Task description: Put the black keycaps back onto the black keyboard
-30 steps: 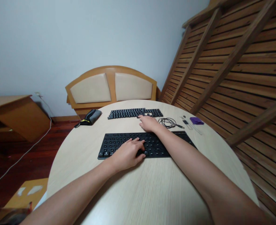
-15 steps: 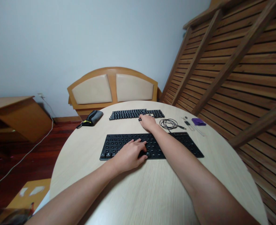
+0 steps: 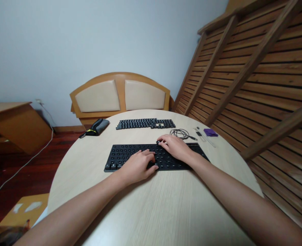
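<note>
Fingers [image 3: 161,140] of both hands on the near black keyboard [image 3: 120,155].

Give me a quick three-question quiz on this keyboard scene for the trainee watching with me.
1. True or false: the left hand rests on the near keyboard base.
2. Which lies nearest the coiled cable? A) grey pouch B) row of keycaps C) chair back
3. Fill in: the right hand has its fingertips at the base's ____ edge.

Key: 1 true; 2 B; 3 far.
</note>
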A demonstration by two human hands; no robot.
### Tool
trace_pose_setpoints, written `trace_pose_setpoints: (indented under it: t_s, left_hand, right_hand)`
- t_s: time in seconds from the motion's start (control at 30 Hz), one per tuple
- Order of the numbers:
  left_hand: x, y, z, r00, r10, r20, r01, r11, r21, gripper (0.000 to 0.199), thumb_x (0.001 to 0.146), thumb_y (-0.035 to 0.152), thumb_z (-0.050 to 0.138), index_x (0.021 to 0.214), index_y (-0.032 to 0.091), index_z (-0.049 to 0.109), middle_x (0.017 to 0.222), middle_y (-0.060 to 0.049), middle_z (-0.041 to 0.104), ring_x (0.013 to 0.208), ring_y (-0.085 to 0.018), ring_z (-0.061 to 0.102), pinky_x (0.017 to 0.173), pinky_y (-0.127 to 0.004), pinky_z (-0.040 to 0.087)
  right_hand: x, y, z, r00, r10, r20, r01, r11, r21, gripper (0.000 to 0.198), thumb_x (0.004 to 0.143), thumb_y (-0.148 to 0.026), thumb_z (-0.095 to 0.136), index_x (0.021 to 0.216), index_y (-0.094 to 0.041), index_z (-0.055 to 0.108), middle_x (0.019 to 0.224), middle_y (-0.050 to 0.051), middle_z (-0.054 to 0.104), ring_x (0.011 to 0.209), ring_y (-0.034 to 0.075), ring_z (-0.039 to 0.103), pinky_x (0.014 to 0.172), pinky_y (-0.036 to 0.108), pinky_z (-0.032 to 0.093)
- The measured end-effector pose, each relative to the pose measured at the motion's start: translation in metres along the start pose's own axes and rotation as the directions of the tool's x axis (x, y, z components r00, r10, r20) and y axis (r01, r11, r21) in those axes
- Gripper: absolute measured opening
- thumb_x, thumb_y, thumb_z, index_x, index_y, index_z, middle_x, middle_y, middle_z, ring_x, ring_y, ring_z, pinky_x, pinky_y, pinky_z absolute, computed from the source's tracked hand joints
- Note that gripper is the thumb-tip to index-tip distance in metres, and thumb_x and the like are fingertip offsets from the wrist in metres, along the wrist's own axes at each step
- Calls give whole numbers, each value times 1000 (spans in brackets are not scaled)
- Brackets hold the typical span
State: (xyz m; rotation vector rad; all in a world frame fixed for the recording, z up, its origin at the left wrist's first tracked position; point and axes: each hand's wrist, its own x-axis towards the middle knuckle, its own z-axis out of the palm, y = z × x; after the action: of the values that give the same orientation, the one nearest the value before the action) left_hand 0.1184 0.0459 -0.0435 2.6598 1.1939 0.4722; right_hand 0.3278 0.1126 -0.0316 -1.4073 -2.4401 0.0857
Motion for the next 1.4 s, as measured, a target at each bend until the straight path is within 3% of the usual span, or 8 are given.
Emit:
trace_pose_setpoints:
  t_s: [0.13,0.3,0.5,0.73,1.07,1.4]
  left_hand:
    - [0,0,-3,1000,13,3,-13,1000,10,20,95,35,59,94,17,68,122,-12,68,101,-29,70,93,-47,54]
    - [-3,-1,-7,1000,-9,10,8,999,38,21,92,37,60,88,18,67,116,-11,69,97,-28,70,86,-42,56]
    - [-3,8,-4,997,-3,-80,11,995,101,23,91,39,62,83,18,65,102,-11,71,98,-30,67,90,-46,53]
    - [-2,9,3,975,-70,-212,47,992,-115,16,94,27,59,107,20,66,106,-7,72,101,-25,66,91,-40,52]
    - [2,3,7,969,-187,-164,116,924,-364,12,92,25,63,100,21,71,101,-4,76,96,-22,68,86,-35,51]
    - [3,2,6,975,-190,-113,133,912,-387,16,93,26,59,97,20,73,96,-4,76,91,-22,69,82,-34,52]
  right_hand:
    - [-34,5,6,992,-49,-113,80,955,287,17,97,-22,60,110,-20,71,113,7,74,105,22,68,94,35,50]
    - [-48,4,9,994,-88,-60,105,889,446,20,96,-26,61,114,-24,71,116,5,75,108,22,68,97,36,50]
    - [-48,1,3,992,-129,6,111,873,475,17,94,-28,64,108,-23,73,110,5,76,102,21,69,93,35,50]
    - [-50,-3,1,988,-154,-13,136,831,539,10,92,-29,68,97,-22,72,96,3,75,90,18,68,85,31,50]
    - [-51,-8,0,990,-139,-26,128,799,588,11,92,-30,66,98,-22,71,97,2,75,90,18,69,85,31,50]
    - [-52,-3,-1,979,-203,-11,178,833,524,9,92,-24,66,98,-21,73,97,4,75,92,18,69,88,33,50]
